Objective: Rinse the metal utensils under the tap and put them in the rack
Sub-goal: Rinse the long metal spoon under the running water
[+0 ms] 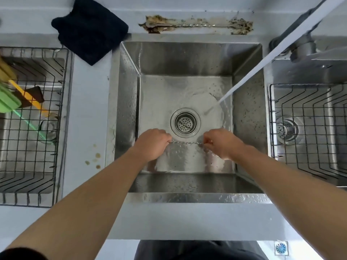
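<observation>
surface: steel sink [129, 102] set in a pale counter [90, 113], seen from above; wet floor, and a round drain strainer [185, 122] just beyond the hands.
water: a stream [249, 72] is seen falling from the upper right and striking the sink floor beyond the right hand; the tap itself is only partly in view.
utensil in hand: a thin twisted metal rod [185, 143] is held level, low in the sink, between the two hands and short of the stream.
left hand [153, 143]: closed in a fist around the rod's left end.
right hand [220, 142]: pinched shut on the rod's right end.
progress: the rinse is judged to be under way, not finished, since the rod is not under the water.
still to do: a second twisted utensil [195, 25] is seen on the back ledge, far beyond the hands, lying in brown grime.
rack at right: a wire rack [300, 109] well to the right of the right hand; no utensils are seen in it.
rack at left: a wire basket [37, 128] well to the left of the left hand, holding green and yellow items.
other: a dark cloth [90, 29] lies beyond the left hand.
</observation>
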`<action>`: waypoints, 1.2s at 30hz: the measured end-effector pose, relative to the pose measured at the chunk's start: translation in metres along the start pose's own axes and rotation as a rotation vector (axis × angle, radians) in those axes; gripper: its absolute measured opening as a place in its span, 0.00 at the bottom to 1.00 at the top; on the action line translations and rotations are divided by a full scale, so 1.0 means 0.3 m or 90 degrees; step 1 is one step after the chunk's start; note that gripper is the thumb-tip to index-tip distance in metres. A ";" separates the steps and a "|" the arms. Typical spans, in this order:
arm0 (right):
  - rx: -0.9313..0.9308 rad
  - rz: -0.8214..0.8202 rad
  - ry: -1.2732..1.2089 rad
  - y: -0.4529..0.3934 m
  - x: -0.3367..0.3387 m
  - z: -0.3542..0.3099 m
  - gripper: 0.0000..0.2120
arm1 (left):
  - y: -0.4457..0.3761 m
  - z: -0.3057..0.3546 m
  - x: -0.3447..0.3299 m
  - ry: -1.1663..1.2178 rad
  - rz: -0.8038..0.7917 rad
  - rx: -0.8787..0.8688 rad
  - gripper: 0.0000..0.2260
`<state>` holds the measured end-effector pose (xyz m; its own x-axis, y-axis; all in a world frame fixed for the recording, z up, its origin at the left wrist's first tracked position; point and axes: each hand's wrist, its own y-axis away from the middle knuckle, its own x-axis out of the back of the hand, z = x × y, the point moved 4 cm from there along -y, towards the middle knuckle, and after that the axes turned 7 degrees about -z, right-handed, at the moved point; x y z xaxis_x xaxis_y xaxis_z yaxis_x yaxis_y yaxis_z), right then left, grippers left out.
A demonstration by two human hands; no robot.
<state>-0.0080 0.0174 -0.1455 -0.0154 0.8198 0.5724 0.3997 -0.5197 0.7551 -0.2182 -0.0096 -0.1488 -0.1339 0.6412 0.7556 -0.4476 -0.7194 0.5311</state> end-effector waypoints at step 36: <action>-0.139 0.149 -0.197 0.019 -0.059 0.095 0.08 | -0.022 -0.031 -0.061 0.124 -0.003 0.100 0.06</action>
<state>0.0207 0.0068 -0.1604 0.3412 0.6899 0.6384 0.1557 -0.7113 0.6855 -0.2211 -0.0140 -0.1696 -0.3071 0.6729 0.6730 -0.3074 -0.7394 0.5990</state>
